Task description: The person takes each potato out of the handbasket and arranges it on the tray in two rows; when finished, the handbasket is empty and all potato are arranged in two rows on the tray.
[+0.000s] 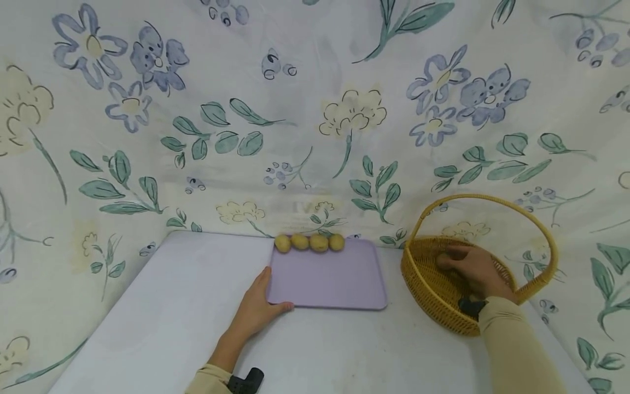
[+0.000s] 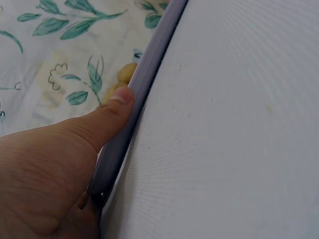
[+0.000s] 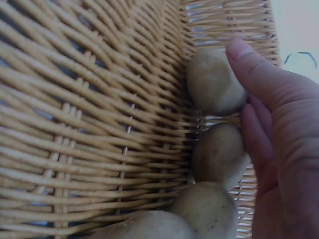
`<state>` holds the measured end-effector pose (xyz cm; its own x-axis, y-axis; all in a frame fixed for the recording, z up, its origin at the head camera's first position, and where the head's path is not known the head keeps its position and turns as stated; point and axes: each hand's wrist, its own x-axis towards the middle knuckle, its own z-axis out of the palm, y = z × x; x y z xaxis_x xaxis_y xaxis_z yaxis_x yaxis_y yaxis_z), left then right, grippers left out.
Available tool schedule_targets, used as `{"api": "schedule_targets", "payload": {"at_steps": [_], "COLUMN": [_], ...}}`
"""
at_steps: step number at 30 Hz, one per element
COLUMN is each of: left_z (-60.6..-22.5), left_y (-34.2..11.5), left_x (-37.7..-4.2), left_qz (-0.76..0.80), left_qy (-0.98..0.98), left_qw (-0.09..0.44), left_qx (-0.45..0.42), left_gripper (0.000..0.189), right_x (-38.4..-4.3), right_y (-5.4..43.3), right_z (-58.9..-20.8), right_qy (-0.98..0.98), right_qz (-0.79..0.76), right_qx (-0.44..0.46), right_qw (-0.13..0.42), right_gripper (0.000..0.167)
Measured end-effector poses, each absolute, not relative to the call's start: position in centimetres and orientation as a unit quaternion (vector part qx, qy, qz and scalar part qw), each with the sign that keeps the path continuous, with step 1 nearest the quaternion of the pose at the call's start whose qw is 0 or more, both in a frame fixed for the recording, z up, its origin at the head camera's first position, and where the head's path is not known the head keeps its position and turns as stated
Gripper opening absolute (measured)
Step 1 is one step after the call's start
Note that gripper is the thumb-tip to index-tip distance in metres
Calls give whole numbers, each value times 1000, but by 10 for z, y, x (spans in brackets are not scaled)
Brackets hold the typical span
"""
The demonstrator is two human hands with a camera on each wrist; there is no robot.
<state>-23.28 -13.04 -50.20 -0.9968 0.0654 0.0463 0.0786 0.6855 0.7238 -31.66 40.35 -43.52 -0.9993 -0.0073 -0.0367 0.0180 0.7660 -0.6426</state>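
A pale purple tray [image 1: 327, 279] lies on the white table, with several potatoes [image 1: 319, 243] in a row along its far edge. My left hand [image 1: 253, 312] holds the tray's near left corner. In the left wrist view its thumb [image 2: 117, 102] presses along the rim; the other fingers are hidden there. My right hand [image 1: 474, 268] reaches inside a wicker basket [image 1: 433, 306]. Its thumb and fingers grip a potato [image 3: 214, 82] by the basket wall, seen in the right wrist view. More potatoes [image 3: 204, 209] lie below that one in the basket.
The basket's tall arched handle [image 1: 472, 196] stands over the right forearm. Behind the white table [image 1: 162, 306] hangs a flower-patterned cloth [image 1: 305, 109], which also runs down both sides.
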Motion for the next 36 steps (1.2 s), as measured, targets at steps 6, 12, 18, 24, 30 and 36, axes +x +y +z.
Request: {"api": "schedule_targets", "payload": {"at_steps": [6, 12, 18, 24, 30, 36], "left_z": [-504, -504, -503, -501, -501, -505], "left_y": [-129, -129, -129, -129, -130, -130], "left_x": [-232, -231, -231, -232, -232, -234], "left_qz": [-395, -392, -387, -390, -396, -398], "left_qy": [-917, -919, -921, -920, -918, -917], "left_qw": [16, 16, 7, 11, 10, 11], "left_qx": [-44, -48, -42, -43, -37, -41], "left_gripper": [117, 117, 118, 117, 117, 119], "right_x": [-318, -322, -326, -328, -330, -326], "right_y": [402, 406, 407, 403, 401, 403], "right_z": [-437, -441, -442, -442, -446, -447], "right_qy": [954, 969, 971, 974, 973, 967], "right_qz": [-298, -245, -231, -220, -223, -249], "right_qx": [-9, -32, -54, -55, -64, -60], "right_qw": [35, 20, 25, 18, 6, 9], "right_gripper": [74, 69, 62, 57, 59, 59]}}
